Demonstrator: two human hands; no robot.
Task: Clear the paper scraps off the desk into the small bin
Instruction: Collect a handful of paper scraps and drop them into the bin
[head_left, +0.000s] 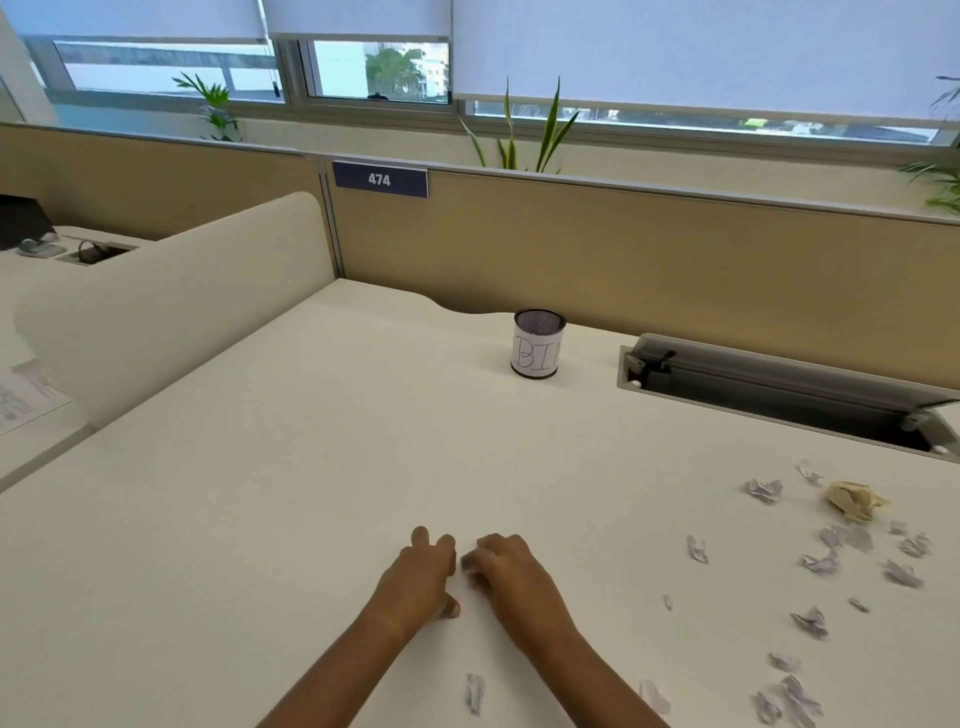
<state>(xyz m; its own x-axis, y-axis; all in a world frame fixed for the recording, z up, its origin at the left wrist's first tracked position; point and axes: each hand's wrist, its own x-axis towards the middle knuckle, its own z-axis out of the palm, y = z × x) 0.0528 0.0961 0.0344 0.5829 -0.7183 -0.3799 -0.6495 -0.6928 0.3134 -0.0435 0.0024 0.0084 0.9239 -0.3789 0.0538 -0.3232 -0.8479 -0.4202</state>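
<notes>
Smooth, matt finish on the wide cream desk (311, 467). Far centre, the small round black bin (538, 343) is fine metal mesh, wrapped in a plain white paper label (535, 358). Over on the right lie small white paper scraps (763, 490), creased and rough, and a crumpled pale-yellow paper wad (854, 500). The long grey cable hatch (779, 374) looks like dull metal.

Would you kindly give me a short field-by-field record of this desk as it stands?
bin: small black mesh cylinder bin with white paper label, upright near the far edge
scraps: crumpled grey-white paper scraps, scattered at right, none touching the bin
ball: yellowish crumpled paper ball, among them
left hand: rests on the white desk
right hand: beside it, fingers curled; hold unclear
</notes>
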